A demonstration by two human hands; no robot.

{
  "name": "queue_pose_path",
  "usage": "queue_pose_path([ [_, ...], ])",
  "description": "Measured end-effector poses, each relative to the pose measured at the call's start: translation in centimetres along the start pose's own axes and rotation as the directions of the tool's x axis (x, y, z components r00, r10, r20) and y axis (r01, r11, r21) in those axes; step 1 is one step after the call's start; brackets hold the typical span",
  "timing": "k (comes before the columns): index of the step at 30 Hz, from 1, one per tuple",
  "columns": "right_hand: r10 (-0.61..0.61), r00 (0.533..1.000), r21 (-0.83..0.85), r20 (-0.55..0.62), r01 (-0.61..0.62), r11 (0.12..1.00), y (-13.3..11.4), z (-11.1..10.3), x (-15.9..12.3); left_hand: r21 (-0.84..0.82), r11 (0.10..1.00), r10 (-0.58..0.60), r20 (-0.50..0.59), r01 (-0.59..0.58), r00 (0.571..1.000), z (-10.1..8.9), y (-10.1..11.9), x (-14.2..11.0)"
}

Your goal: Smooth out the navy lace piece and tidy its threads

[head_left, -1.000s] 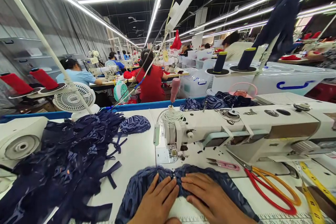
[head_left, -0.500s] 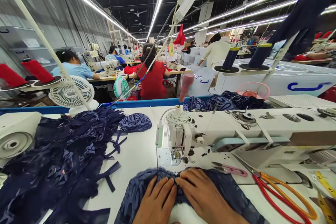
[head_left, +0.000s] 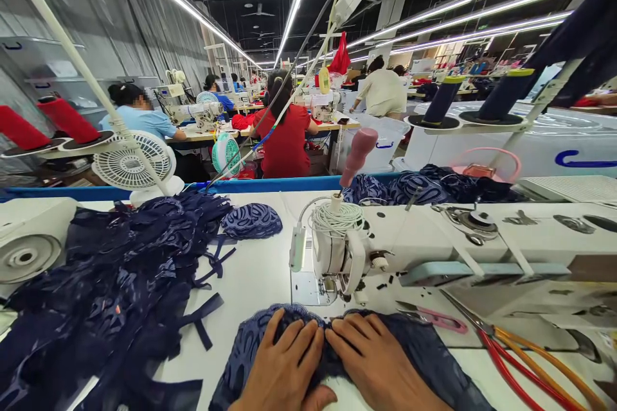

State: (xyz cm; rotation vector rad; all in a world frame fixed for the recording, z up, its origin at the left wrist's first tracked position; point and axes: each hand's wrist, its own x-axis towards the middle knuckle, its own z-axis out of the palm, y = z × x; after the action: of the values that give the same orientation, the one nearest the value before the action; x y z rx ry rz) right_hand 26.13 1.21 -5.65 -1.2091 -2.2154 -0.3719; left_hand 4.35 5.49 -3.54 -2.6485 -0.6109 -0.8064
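A navy lace garment piece [head_left: 243, 343], shaped like part of a bra with sheer mesh on its right side [head_left: 429, 347], lies on the white table before me. My left hand [head_left: 289, 363] rests flat on the lace half, fingers stretched forward and thumb apart toward the middle. On the other half lies my right hand [head_left: 373, 356], its fingers extended over the cloth and its thumb hidden. The fingertips of both hands nearly meet at the centre of the piece. Just beyond them stands the white sewing machine [head_left: 332, 257], its needle plate [head_left: 308, 289] free of the fabric.
Dark navy cut pieces [head_left: 120, 282] are heaped on the left, near a lace cup [head_left: 251, 221]. Pink thread snips [head_left: 441, 318] and red-and-orange-handled scissors [head_left: 506, 347] lie right. A pink-handled tool [head_left: 359, 151] stands on the machine. Co-workers sit ahead beyond a blue edge [head_left: 270, 186].
The view has shifted slightly, so the machine and scissors appear farther right. My left thumb now shows clearly beneath the palm. Both hands remain on the lace piece, barely moved.
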Motion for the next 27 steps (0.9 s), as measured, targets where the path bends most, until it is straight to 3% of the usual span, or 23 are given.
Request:
queue_pose_path([
  [2,0.026,0.999,0.042,0.029,-0.027,0.999,0.0,-0.5,0.2,-0.010,1.000,-0.012,0.004,0.012,1.000,0.1,0.2,0.0],
  [4,0.090,0.986,0.175,0.142,-0.114,0.978,0.1,-1.5,0.8,-0.018,1.000,-0.025,0.016,0.025,1.000,0.1,0.5,0.0],
  [7,0.253,0.899,0.343,0.358,-0.379,0.860,0.5,-2.6,2.6,-0.030,0.998,-0.044,0.042,0.046,0.998,-0.1,0.6,0.0],
  [10,0.365,0.820,0.306,0.441,-0.520,0.798,0.7,-2.6,4.3,-0.026,0.998,-0.049,0.048,0.051,0.998,-0.3,0.6,0.0],
  [14,0.360,0.790,0.257,0.496,-0.530,0.808,0.7,-1.7,5.5,-0.016,0.999,-0.031,0.011,0.031,0.999,0.2,0.7,-0.4],
  [19,0.346,0.758,0.256,0.553,-0.549,0.795,0.9,-2.2,5.9,-0.057,0.996,-0.073,-0.130,0.066,0.989,1.7,1.2,-0.9],
  [27,0.360,0.725,0.238,0.587,-0.580,0.779,1.1,-1.9,5.9,-0.093,0.996,-0.025,-0.174,0.009,0.984,1.9,1.0,-0.5],
])
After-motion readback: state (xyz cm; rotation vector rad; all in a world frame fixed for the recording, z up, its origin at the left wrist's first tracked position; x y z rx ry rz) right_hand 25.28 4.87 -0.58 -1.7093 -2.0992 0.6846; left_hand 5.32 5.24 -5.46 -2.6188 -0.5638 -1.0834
